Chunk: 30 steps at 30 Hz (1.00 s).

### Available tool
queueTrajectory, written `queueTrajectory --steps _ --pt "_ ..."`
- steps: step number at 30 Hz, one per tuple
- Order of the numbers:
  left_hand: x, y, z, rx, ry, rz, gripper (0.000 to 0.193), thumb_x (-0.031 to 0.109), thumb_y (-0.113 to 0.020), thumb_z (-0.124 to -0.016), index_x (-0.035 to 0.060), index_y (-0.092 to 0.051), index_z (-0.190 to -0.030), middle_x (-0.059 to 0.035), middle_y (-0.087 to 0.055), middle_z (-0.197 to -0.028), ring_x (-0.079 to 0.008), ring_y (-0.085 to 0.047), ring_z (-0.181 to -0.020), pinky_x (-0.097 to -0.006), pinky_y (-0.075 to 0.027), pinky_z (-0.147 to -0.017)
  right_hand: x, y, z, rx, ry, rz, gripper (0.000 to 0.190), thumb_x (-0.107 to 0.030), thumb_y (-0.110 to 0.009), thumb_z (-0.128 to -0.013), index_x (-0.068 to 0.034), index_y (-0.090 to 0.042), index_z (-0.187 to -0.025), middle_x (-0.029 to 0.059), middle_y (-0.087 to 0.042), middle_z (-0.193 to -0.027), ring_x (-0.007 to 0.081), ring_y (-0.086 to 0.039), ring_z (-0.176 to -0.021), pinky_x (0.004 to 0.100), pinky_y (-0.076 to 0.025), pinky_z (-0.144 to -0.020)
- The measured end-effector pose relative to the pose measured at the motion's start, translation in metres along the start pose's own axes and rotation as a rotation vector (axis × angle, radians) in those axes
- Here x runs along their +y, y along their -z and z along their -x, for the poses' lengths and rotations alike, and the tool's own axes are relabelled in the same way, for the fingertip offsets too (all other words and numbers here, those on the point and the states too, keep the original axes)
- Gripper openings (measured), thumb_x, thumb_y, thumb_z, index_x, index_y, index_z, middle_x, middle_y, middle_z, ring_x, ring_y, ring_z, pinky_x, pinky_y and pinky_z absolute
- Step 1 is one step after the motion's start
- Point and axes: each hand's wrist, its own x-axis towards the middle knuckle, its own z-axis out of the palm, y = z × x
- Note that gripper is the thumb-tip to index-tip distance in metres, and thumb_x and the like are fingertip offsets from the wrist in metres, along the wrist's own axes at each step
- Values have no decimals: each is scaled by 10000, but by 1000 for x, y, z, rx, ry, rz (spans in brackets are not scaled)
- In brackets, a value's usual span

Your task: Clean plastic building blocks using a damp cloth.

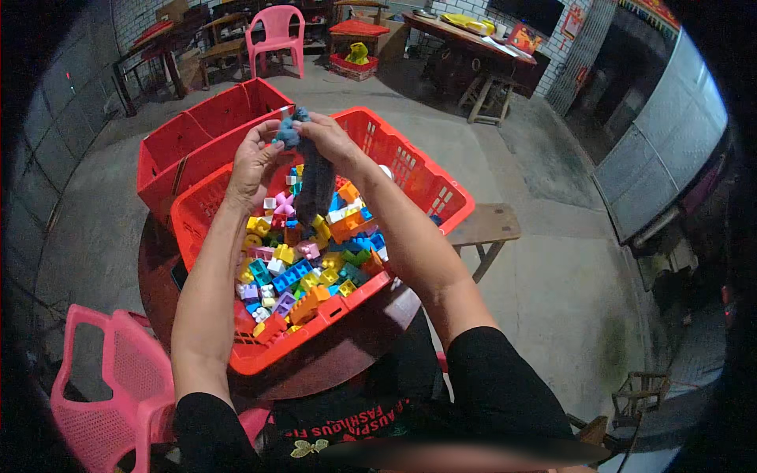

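My left hand (pixel 258 155) and my right hand (pixel 325 137) are raised close together over the far part of a red plastic basket (pixel 359 303). Between them they grip a fuzzy blue-grey cloth item (pixel 288 132), its kind unclear. A dark, limp piece of fabric (pixel 315 183) hangs below my right hand; whether it is joined to the blue-grey part cannot be told. Beneath it, the basket holds many colourful plastic building blocks (pixel 293 274), among them blue, yellow, orange and white ones.
Behind the basket on the left stands a red box (pixel 198 133). The basket rests on a round dark table (pixel 331 369). A wooden bench (pixel 488 224) is at the right, a pink plastic chair (pixel 139 369) at the near left, and another pink chair (pixel 277 36) farther back.
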Motion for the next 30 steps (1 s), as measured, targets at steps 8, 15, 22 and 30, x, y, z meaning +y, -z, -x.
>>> queueTrajectory --steps 8,15,22,30 --pt "-5 4 -4 -30 -21 85 551 -97 -452 -730 29 -362 -1259 -104 -492 -1187 -192 -518 -1053 -314 -448 -898 25 -3 -10 122 204 432 305 -232 -568 -813 -23 -503 -1026 97 -584 -877 190 -551 -793 315 -434 -744" --pt "-16 -9 -2 123 -10 -102 672 -127 -421 -616 11 -332 -1267 -95 -514 -1112 -163 -532 -967 -243 -443 -817 23 -3 -7 257 271 853 214 -172 -546 -782 -21 -545 -934 52 -555 -793 113 -510 -749 300 -434 -666" --pt "-18 -6 -2 224 -80 -394 584 -143 -425 -634 17 -412 -1195 -63 -513 -1053 -145 -521 -924 -247 -454 -782 12 -13 -5 155 222 436 191 -148 -534 -799 -8 -531 -928 11 -538 -797 92 -484 -736 246 -416 -672" --pt "-24 6 -7 246 -326 -898 523 -110 -475 -687 84 -443 -1172 -151 -568 -1079 -262 -544 -1040 -360 -440 -817 19 -16 -8 108 285 588 247 -141 -549 -774 -18 -490 -979 101 -545 -825 182 -526 -775 320 -434 -708"
